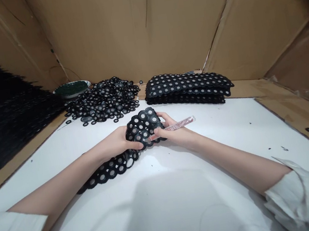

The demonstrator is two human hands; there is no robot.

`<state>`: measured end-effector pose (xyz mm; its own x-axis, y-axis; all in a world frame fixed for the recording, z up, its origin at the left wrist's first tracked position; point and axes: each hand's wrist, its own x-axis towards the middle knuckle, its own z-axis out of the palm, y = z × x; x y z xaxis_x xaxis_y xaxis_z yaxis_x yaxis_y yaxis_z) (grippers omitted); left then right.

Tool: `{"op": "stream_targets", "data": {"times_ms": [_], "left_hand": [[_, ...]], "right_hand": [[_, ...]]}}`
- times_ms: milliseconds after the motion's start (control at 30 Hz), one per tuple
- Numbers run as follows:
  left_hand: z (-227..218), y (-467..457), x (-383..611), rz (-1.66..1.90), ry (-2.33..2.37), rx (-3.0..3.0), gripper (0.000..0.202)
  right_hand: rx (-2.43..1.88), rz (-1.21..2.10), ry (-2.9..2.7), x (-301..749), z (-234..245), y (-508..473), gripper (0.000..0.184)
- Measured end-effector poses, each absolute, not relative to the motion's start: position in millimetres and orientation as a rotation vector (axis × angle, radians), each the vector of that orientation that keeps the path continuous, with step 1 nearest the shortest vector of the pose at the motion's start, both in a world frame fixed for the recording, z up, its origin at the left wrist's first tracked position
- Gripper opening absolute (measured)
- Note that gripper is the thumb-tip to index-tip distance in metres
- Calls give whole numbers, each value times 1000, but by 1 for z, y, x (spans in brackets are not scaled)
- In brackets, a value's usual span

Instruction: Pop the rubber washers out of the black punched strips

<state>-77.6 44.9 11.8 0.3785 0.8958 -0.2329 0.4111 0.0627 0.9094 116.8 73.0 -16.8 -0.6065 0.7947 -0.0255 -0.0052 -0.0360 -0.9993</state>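
A flexible black sheet of joined rings with pale round centres (144, 124) is bent upward between my hands. Its lower part trails flat to the left, passing beneath my left forearm. My left hand (122, 141) grips the sheet's left side, thumb across its front. At the right edge, my right hand (170, 128) grips the same sheet with fingers behind it. A clear pen-like tool with red markings (179, 123) lies between that hand's thumb and fingers, its tip against the rings. What the fingers do behind the sheet is hidden.
A heap of loose black rings (105, 100) lies at the back left, beside a bowl of dark green material (71, 88). Folded ring sheets (188, 86) sit at the back right. A tall black stack (2, 116) stands far left. Cardboard walls (140, 28) enclose the white table (217, 121).
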Motion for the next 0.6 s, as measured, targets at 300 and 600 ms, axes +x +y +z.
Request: {"op": "stream_targets", "data": {"times_ms": [300, 600], "left_hand": [[13, 45, -77, 569, 1290, 1543, 31], [9, 43, -72, 583, 1369, 1511, 20]], "right_hand": [[-749, 1736, -1613, 116, -26, 79, 55], [-808, 1273, -1810, 107, -30, 60, 55]]}}
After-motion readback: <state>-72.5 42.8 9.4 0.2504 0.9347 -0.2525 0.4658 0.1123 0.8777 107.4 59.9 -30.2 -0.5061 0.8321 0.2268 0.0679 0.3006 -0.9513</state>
